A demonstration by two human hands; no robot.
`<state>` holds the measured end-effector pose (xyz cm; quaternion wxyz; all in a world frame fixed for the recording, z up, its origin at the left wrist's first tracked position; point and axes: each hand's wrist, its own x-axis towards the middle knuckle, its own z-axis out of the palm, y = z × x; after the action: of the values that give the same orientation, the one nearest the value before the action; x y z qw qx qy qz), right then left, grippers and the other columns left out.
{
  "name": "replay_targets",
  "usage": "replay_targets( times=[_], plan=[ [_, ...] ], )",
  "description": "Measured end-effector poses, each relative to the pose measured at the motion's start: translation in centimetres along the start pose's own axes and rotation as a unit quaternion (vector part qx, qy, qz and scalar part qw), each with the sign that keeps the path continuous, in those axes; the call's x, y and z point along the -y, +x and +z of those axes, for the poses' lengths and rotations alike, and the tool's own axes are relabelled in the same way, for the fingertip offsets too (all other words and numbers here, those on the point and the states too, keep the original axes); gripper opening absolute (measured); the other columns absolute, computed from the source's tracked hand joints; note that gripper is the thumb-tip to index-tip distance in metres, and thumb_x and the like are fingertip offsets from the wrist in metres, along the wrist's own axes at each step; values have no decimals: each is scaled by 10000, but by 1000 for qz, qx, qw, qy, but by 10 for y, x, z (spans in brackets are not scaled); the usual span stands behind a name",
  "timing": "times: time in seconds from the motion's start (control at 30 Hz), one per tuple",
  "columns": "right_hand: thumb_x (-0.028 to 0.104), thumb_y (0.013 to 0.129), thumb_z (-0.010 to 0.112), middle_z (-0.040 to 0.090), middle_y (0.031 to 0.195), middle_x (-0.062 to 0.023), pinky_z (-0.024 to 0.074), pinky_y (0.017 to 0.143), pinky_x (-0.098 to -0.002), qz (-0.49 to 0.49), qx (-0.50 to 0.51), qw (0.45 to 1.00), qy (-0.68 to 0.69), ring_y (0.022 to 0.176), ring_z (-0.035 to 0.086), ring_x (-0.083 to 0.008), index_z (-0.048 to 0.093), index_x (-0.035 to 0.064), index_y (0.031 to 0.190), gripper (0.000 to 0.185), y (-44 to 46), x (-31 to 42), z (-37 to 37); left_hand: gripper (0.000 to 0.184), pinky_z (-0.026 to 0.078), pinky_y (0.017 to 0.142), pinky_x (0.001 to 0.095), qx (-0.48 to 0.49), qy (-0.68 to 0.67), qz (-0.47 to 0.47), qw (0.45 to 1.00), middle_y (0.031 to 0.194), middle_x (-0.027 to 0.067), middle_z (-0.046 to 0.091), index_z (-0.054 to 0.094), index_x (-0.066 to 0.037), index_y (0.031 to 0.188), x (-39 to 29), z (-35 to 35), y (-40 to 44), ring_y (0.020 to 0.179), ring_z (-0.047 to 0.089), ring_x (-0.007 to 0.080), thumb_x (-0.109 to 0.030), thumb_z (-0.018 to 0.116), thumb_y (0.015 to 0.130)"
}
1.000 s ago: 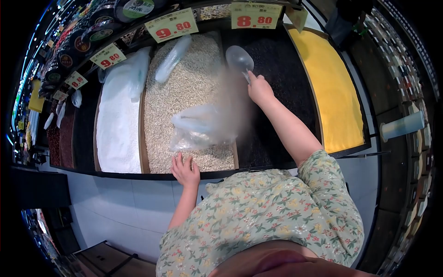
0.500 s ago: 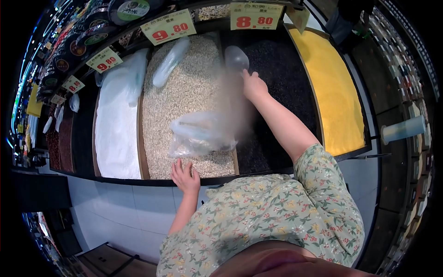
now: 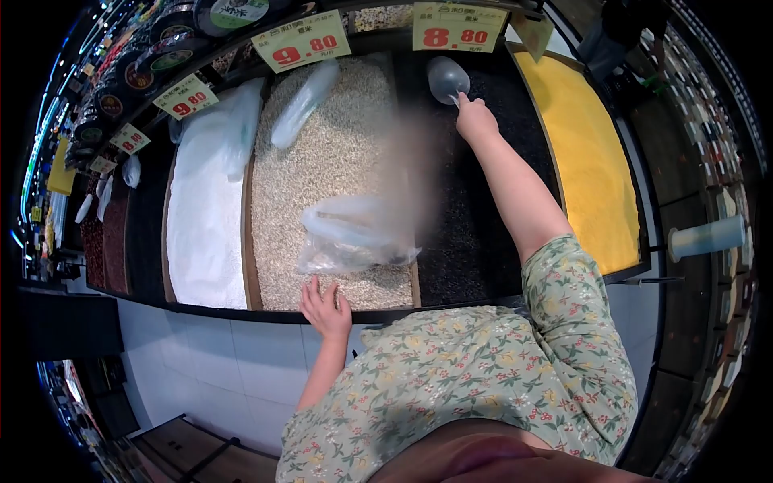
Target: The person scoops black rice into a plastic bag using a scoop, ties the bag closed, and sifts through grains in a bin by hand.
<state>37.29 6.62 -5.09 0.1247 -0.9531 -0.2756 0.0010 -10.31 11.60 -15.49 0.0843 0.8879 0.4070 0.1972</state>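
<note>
My right hand [image 3: 477, 118] grips the short handle of a round, see-through scoop [image 3: 448, 79]. The scoop's bowl lies over the back of a bin of black grain [image 3: 503, 113]. Lower down, my left hand [image 3: 325, 309] rests with spread fingers on pale grain [image 3: 330, 165] at the front of its bin, holding nothing. Just beyond those fingertips lies a crumpled clear plastic bag [image 3: 346, 253]; what it contains, if anything, I cannot make out. A bluish plastic-wrapped item [image 3: 304, 105] lies on the pale grain farther back.
White powdery goods [image 3: 205, 217] fill the bin on the left, with a plastic-covered item on top. Yellow grain [image 3: 588, 177] lies on the right. Price signs [image 3: 460, 28] line the back edge. A person [image 3: 608, 40] stands at the far right. A blurred patch hides part of the middle divider.
My right hand and the scoop have moved right and slightly back, from the divider to over the black grain. My left hand stays nearly in place.
</note>
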Motion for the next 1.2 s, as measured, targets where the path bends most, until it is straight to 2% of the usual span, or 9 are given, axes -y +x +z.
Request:
replay_targets(
  times=[0.17,0.23,0.3,0.5,0.7,0.77,1.03,1.13,1.2],
  plan=[
    [117,864,442,611,1065,-232,475,890,-422,47,-3,997,61,1019,602,-343,486,102,1309,448,25,-33,-8,294,231,1011,578,-9,-2,12,1000,1362,120,439,649,-153,1027,0,-1,1,1291,330,379,-216,596,744],
    [111,840,464,645,974,-215,516,804,-401,14,-34,994,102,891,647,-332,491,103,1312,472,24,-41,-20,293,233,1011,574,-8,3,13,1000,1363,120,439,649,-154,1026,0,-1,1,1288,332,380,-216,595,745],
    [123,824,539,653,844,-127,530,535,-347,127,66,948,283,595,648,-229,467,121,1341,522,24,-52,-33,292,235,1011,570,-5,8,15,1000,1364,120,438,649,-155,1026,1,0,0,1285,334,381,-216,594,746],
    [146,896,535,616,925,-111,470,460,-262,163,117,813,546,574,566,-130,401,89,1381,507,8,-94,-58,288,232,1020,556,-14,23,16,1000,1351,110,450,651,-161,1025,2,3,-2,1287,331,371,-209,595,746],
    [162,906,521,625,945,-107,469,479,-245,130,124,796,578,601,573,-128,392,68,1378,498,-42,-121,-79,291,234,1023,558,-24,12,19,999,1338,99,460,650,-165,1027,6,7,-2,1285,338,363,-212,599,744],
    [158,913,506,626,940,-108,467,479,-229,107,125,765,623,605,571,-125,379,57,1382,496,-59,-134,-81,266,263,1030,507,-29,25,23,999,1327,114,472,657,-141,1006,3,3,-1,1269,361,374,-195,606,751],
    [177,911,501,628,966,-131,453,447,-197,105,137,653,738,563,559,-120,394,34,1362,485,-159,-175,-88,299,243,1035,547,-38,-18,14,999,1329,81,470,646,-168,1028,12,6,-2,1286,339,368,-217,626,734],
    [196,858,589,629,947,-125,449,446,-186,79,111,642,754,532,552,-117,405,17,1352,557,-206,-193,-89,304,306,1023,464,-72,-46,19,996,1288,129,490,628,-107,1053,11,1,5,1238,387,366,-137,634,750],
    [208,819,638,629,930,-122,452,453,-181,76,110,652,747,523,553,-113,408,5,1347,610,-235,-202,-91,335,408,932,379,-109,-145,15,983,1189,146,530,599,-61,1116,5,-9,22,1096,496,296,-82,613,782]
  ],
)
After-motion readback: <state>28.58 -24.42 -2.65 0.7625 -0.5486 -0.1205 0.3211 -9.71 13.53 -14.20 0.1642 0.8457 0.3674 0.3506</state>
